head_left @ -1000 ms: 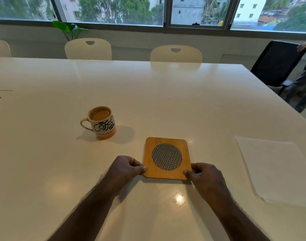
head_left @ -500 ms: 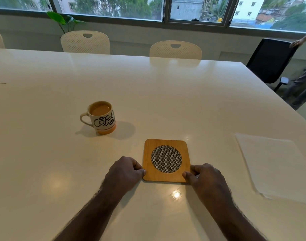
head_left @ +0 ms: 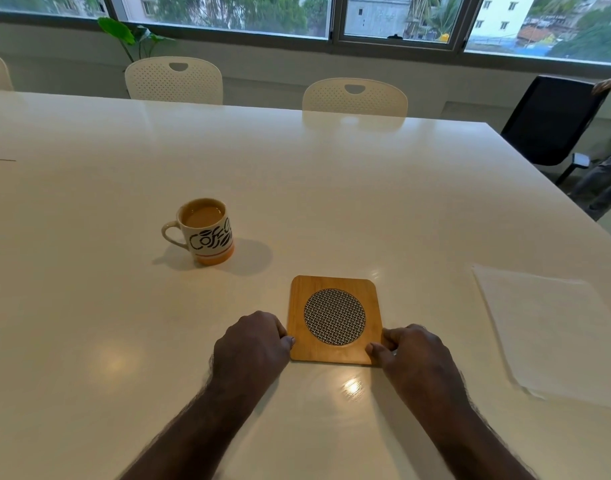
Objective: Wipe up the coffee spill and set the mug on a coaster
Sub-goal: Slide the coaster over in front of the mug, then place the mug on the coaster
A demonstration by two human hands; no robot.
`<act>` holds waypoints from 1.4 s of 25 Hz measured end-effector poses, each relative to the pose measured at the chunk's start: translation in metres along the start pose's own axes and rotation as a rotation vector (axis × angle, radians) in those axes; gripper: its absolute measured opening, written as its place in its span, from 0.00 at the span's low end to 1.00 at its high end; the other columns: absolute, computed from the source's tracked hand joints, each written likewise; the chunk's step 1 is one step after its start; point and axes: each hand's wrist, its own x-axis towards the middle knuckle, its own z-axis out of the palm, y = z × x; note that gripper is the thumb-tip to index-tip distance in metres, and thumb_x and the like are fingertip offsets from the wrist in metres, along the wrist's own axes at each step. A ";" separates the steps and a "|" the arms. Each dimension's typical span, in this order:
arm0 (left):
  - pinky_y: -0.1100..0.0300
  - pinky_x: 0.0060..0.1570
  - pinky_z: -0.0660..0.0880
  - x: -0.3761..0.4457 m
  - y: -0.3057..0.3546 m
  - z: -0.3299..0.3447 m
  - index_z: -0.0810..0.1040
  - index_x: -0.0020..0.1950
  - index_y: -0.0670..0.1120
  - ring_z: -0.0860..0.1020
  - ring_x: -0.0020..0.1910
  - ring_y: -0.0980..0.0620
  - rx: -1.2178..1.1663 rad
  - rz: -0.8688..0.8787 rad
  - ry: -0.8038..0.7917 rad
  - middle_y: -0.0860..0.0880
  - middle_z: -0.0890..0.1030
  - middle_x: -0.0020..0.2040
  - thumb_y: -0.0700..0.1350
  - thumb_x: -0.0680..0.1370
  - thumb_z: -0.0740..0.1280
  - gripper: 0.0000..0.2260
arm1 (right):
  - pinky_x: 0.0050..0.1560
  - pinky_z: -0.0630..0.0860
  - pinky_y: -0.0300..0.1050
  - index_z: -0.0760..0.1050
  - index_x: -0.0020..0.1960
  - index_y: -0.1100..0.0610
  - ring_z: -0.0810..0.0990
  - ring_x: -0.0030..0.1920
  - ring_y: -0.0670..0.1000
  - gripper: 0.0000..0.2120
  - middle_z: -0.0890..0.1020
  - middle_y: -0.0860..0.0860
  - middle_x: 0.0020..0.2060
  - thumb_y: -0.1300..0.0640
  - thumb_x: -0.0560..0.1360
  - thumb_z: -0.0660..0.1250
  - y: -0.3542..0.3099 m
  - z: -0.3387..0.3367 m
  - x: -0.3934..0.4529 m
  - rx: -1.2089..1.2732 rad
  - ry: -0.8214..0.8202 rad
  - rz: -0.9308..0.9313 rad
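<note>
A square wooden coaster (head_left: 334, 319) with a round woven insert lies flat on the white table (head_left: 332, 188). My left hand (head_left: 254, 342) pinches its near left corner and my right hand (head_left: 411, 355) pinches its near right corner. A white mug (head_left: 207, 232) with black lettering and an orange base stands upright to the far left of the coaster, apart from it, handle pointing left. It holds light brown coffee. No spill shows on the table surface.
A white paper napkin (head_left: 553, 327) lies flat at the right, near the table edge. Two cream chairs (head_left: 174, 79) stand along the far side, a black chair (head_left: 550, 123) at the far right corner. Part of another person (head_left: 605, 181) shows at the right edge.
The coaster and both hands have stayed almost in place; the camera has tilted slightly, so the scene sits a little differently in view. The mug has not moved.
</note>
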 end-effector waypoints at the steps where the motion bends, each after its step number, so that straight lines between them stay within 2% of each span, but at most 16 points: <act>1: 0.62 0.41 0.77 0.000 0.000 0.000 0.82 0.54 0.49 0.82 0.42 0.54 0.018 0.006 0.013 0.53 0.84 0.45 0.57 0.77 0.66 0.14 | 0.45 0.76 0.38 0.79 0.62 0.54 0.79 0.43 0.46 0.22 0.81 0.49 0.52 0.42 0.74 0.67 0.000 -0.001 0.000 -0.012 -0.004 -0.003; 6: 0.60 0.45 0.80 0.003 -0.006 -0.001 0.82 0.56 0.49 0.82 0.43 0.54 -0.028 0.027 0.130 0.53 0.84 0.49 0.56 0.77 0.66 0.14 | 0.46 0.80 0.43 0.73 0.68 0.50 0.81 0.50 0.48 0.28 0.78 0.48 0.60 0.36 0.73 0.64 -0.002 -0.003 0.004 -0.093 0.051 -0.035; 10: 0.61 0.45 0.74 0.016 -0.015 -0.017 0.79 0.60 0.49 0.79 0.50 0.53 -0.134 0.033 0.241 0.51 0.80 0.57 0.53 0.76 0.68 0.15 | 0.47 0.80 0.48 0.65 0.72 0.48 0.78 0.55 0.50 0.31 0.72 0.49 0.65 0.36 0.73 0.64 -0.017 -0.010 0.020 0.008 -0.008 -0.162; 12: 0.59 0.46 0.70 0.027 -0.025 -0.029 0.78 0.60 0.49 0.76 0.51 0.53 -0.151 0.015 0.301 0.49 0.78 0.59 0.52 0.76 0.68 0.15 | 0.51 0.79 0.49 0.63 0.73 0.47 0.75 0.60 0.50 0.33 0.70 0.49 0.66 0.37 0.73 0.65 -0.033 -0.012 0.034 0.041 -0.028 -0.244; 16: 0.56 0.49 0.71 0.052 -0.059 -0.059 0.77 0.61 0.46 0.77 0.57 0.44 -0.182 -0.067 0.481 0.44 0.76 0.61 0.49 0.74 0.70 0.17 | 0.59 0.75 0.51 0.58 0.75 0.47 0.67 0.68 0.51 0.36 0.65 0.49 0.71 0.40 0.72 0.68 -0.078 -0.010 0.071 0.063 -0.067 -0.378; 21: 0.55 0.48 0.72 0.085 -0.102 -0.093 0.75 0.65 0.43 0.77 0.56 0.43 -0.244 -0.181 0.658 0.42 0.77 0.61 0.46 0.75 0.70 0.20 | 0.64 0.71 0.56 0.55 0.76 0.47 0.65 0.70 0.54 0.41 0.62 0.52 0.73 0.40 0.70 0.71 -0.139 0.021 0.115 0.116 -0.152 -0.495; 24: 0.55 0.53 0.71 0.103 -0.123 -0.101 0.76 0.66 0.44 0.77 0.60 0.44 -0.287 -0.177 0.653 0.43 0.78 0.62 0.45 0.75 0.70 0.20 | 0.67 0.69 0.57 0.54 0.76 0.47 0.63 0.72 0.55 0.44 0.61 0.52 0.75 0.41 0.68 0.73 -0.176 0.048 0.140 0.155 -0.314 -0.488; 28: 0.53 0.59 0.72 0.118 -0.136 -0.103 0.79 0.63 0.44 0.77 0.63 0.45 -0.372 -0.156 0.544 0.45 0.81 0.62 0.45 0.74 0.73 0.18 | 0.67 0.67 0.51 0.51 0.78 0.52 0.64 0.72 0.55 0.50 0.63 0.54 0.74 0.47 0.66 0.77 -0.212 0.077 0.165 0.302 -0.436 -0.439; 31: 0.56 0.55 0.72 0.122 -0.141 -0.102 0.81 0.60 0.45 0.79 0.60 0.47 -0.424 -0.142 0.517 0.47 0.83 0.58 0.45 0.74 0.73 0.15 | 0.66 0.69 0.51 0.54 0.77 0.54 0.67 0.70 0.55 0.49 0.68 0.54 0.71 0.50 0.65 0.79 -0.225 0.090 0.174 0.412 -0.453 -0.456; 33: 0.58 0.51 0.72 0.124 -0.144 -0.101 0.83 0.57 0.45 0.80 0.56 0.48 -0.445 -0.137 0.524 0.47 0.84 0.54 0.46 0.75 0.73 0.12 | 0.62 0.74 0.52 0.61 0.74 0.54 0.71 0.66 0.52 0.43 0.72 0.53 0.66 0.52 0.64 0.79 -0.229 0.094 0.178 0.479 -0.456 -0.502; 35: 0.59 0.49 0.72 0.125 -0.147 -0.102 0.84 0.56 0.45 0.79 0.50 0.52 -0.461 -0.128 0.528 0.47 0.85 0.52 0.45 0.75 0.72 0.11 | 0.60 0.75 0.50 0.64 0.72 0.54 0.72 0.64 0.51 0.41 0.73 0.52 0.65 0.51 0.64 0.79 -0.230 0.094 0.181 0.505 -0.460 -0.531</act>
